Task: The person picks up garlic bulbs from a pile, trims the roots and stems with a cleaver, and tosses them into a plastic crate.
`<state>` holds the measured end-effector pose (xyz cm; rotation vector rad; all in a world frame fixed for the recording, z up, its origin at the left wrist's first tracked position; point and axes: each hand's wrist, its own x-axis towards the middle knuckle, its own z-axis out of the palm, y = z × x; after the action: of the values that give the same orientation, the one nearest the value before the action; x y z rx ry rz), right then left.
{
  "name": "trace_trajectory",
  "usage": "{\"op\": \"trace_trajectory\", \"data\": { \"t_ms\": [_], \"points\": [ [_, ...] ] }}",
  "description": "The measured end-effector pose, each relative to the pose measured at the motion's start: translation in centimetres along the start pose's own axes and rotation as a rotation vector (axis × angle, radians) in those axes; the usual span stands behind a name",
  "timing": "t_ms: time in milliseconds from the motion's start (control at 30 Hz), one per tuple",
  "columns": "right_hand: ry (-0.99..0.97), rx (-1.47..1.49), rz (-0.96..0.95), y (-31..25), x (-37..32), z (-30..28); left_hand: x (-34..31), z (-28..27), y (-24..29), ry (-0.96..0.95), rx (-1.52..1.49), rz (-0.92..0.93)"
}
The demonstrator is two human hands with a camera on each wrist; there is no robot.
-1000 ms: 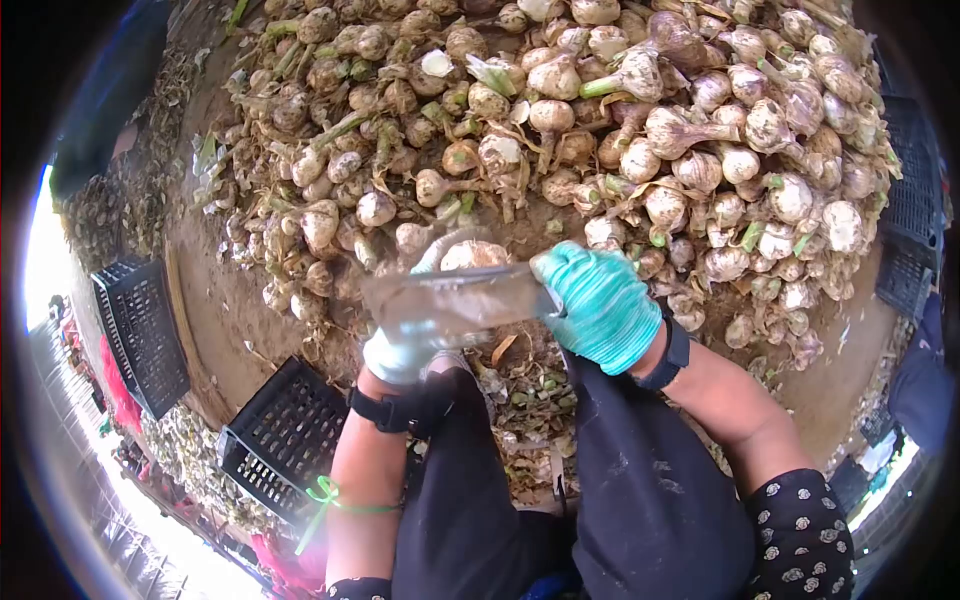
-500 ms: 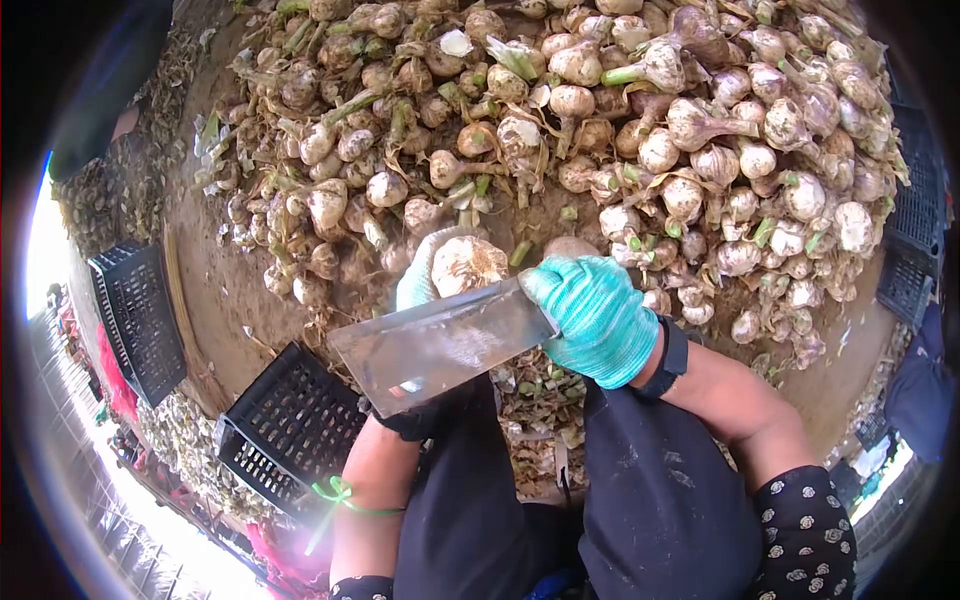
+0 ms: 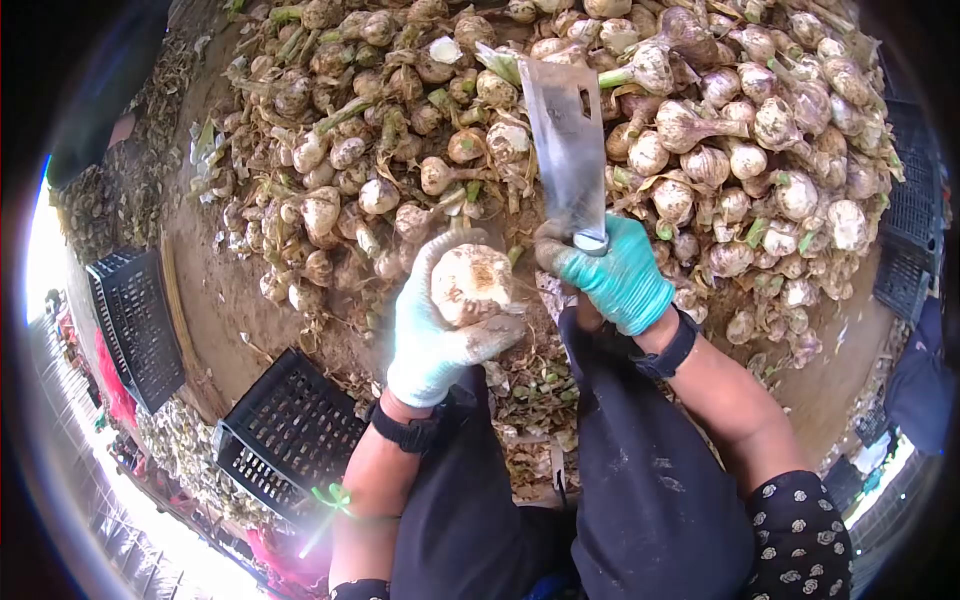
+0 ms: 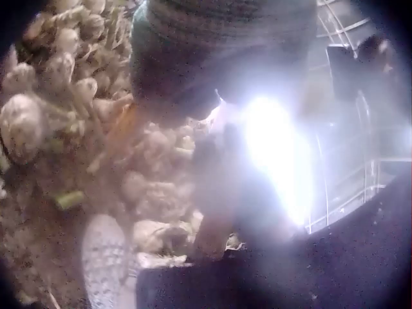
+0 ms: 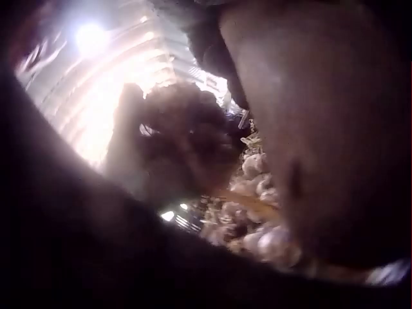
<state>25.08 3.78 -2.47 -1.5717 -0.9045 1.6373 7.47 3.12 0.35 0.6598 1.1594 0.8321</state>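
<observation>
In the head view the gloved left hand [image 3: 428,340] cups a garlic bulb [image 3: 470,284], its cut face turned up and its thumb along the lower side. The gloved right hand [image 3: 622,275] grips the handle of a wide-bladed cleaver [image 3: 568,145], whose blade points away from the body over the garlic heap [image 3: 700,140]. Blade and bulb are apart. In the left wrist view the dark, blurred left glove [image 4: 219,51] fills the top; the bulb cannot be made out there. The right wrist view is too dark to tell the fingers.
Black crates [image 3: 295,425] stand at the lower left, with another [image 3: 140,330] behind. More crates [image 3: 908,200] are at the right edge. Peelings and stem scraps [image 3: 530,395] lie between the person's knees. Bare ground [image 3: 215,270] shows left of the heap.
The cleaver has swung from lying sideways in front of the left hand to pointing up and away. The left hand with its bulb is now uncovered, its thumb in sight.
</observation>
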Motion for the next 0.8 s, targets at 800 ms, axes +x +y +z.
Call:
{"op": "trace_trajectory", "data": {
  "t_ms": [800],
  "points": [
    [0.258, -0.377, -0.447, -3.2, 0.5, -4.6, 1.0, -4.0, -1.0, -0.023, 0.202, 0.009]
  ]
}}
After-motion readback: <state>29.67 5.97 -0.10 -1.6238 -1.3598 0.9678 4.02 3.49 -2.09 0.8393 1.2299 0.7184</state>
